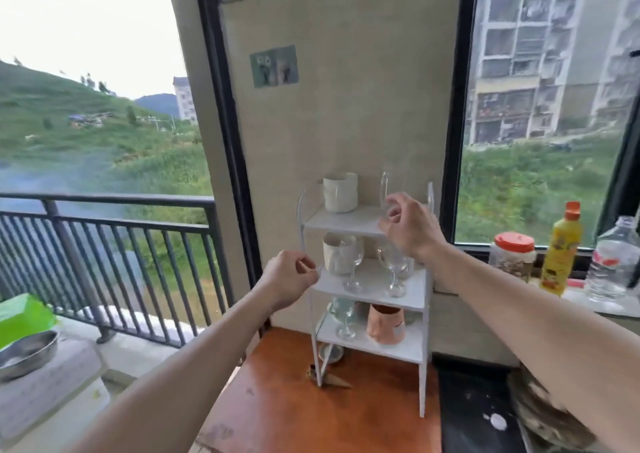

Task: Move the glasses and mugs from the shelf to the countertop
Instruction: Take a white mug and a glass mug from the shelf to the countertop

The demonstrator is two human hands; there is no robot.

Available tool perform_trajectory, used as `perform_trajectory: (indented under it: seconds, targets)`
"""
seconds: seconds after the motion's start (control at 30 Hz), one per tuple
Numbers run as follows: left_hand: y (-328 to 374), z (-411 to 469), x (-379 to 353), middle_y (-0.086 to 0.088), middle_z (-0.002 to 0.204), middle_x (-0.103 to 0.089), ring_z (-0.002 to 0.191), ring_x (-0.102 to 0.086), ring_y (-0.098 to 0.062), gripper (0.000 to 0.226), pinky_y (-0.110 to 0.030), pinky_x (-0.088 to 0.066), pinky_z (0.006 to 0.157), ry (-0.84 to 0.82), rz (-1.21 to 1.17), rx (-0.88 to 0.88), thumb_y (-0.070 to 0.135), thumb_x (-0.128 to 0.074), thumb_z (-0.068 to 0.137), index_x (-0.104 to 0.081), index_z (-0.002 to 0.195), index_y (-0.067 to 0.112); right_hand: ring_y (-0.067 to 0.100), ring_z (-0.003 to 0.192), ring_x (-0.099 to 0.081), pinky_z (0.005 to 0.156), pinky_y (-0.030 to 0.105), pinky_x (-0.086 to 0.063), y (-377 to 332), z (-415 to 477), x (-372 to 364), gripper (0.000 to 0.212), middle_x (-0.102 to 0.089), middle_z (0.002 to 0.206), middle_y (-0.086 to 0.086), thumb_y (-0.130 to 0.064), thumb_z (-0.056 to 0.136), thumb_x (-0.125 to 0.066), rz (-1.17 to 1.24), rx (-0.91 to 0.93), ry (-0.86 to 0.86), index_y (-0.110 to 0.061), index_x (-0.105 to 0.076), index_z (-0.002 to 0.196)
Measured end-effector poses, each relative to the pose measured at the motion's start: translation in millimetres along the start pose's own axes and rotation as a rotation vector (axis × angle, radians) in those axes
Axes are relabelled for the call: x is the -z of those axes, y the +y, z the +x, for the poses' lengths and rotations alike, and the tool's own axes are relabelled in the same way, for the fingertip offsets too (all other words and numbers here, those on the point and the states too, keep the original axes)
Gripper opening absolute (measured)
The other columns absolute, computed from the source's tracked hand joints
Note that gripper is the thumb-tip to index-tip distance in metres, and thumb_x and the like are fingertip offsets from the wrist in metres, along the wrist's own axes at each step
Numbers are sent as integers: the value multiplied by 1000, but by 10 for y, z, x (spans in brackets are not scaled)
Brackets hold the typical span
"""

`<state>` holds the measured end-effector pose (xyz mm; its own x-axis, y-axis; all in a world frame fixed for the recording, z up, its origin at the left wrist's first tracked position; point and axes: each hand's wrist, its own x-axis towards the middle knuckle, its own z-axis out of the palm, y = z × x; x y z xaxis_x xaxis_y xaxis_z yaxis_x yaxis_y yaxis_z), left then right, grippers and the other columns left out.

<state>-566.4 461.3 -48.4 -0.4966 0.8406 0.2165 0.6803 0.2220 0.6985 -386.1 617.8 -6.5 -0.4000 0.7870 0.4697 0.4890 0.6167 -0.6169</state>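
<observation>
A white three-tier shelf (pixel 372 281) stands on the orange-brown countertop (pixel 294 411). The top tier holds a white mug (pixel 340 192) and a tall clear glass (pixel 385 186). My right hand (pixel 410 229) is curled round the lower part of that glass, which still rests on the tier. On the middle tier are a white mug (pixel 331 256) and two wine glasses (pixel 353 262) (pixel 394 269). The bottom tier carries a wine glass (pixel 343 315) and a pink mug (pixel 385 324). My left hand (pixel 289 281) pinches the shelf's left rail at the middle tier.
A jar with a red lid (pixel 512 256), a yellow bottle (pixel 560 250) and a clear water bottle (pixel 613 260) stand on the window ledge at right. A steel bowl (pixel 27 354) sits at far left by the balcony railing (pixel 114 230). A dark stove surface (pixel 478 414) adjoins the counter.
</observation>
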Motion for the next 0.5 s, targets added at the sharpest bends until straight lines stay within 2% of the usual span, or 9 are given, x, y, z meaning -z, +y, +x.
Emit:
perform_trajectory:
  seconds: [0.13,0.2,0.23,0.3,0.33,0.43,0.5]
  targets:
    - [123,591,-9,-6,82,-71,76,-66,-21,8,-30,-52,68,-10,-202,-24,25,-70,82,-66,86,19,24,98,-62,90,40,-50,-51,518,-74,39,-68,105,2,-29,87,-64,148,-186,106,-15,-58,123]
    - [207,873,-43,-7,83,-70,76,-64,-21,5,-34,-51,72,-10,-282,-34,22,-68,84,-65,84,19,22,83,-58,74,32,-47,-25,759,-126,16,-63,89,1,-31,87,-62,213,-288,184,-20,-63,99]
    - [242,1005,-69,-7,82,-69,76,-62,-20,5,-34,-51,72,2,-316,-32,21,-66,85,-64,81,19,22,73,-54,62,30,-42,-18,847,-151,12,-59,77,0,-33,87,-59,237,-327,208,-22,-60,82]
    - [295,1293,-143,-6,80,-64,75,-58,-20,16,-33,-47,71,37,-377,-13,24,-59,90,-62,78,15,20,54,-46,48,28,-30,38,995,-220,30,-51,58,-1,-41,89,-54,252,-384,219,-22,-52,65]
    - [326,1434,-169,-6,80,-62,75,-56,-21,20,-33,-45,71,57,-413,4,27,-54,92,-60,80,13,20,51,-45,46,28,-27,74,1080,-255,34,-49,54,-1,-42,89,-53,284,-408,219,-21,-53,63]
    - [339,1842,-251,-8,83,-57,77,-52,-22,25,-34,-40,72,112,-533,89,31,-45,97,-56,88,10,20,52,-48,49,28,-32,141,1287,-336,27,-52,54,0,-31,87,-51,457,-456,180,-17,-55,64]
    - [322,2054,-325,-9,85,-59,77,-53,-23,33,-33,-41,71,113,-590,148,35,-43,99,-59,92,7,15,43,-45,49,29,-32,156,1386,-379,25,-55,57,0,-27,88,-51,563,-488,145,-17,-51,66]
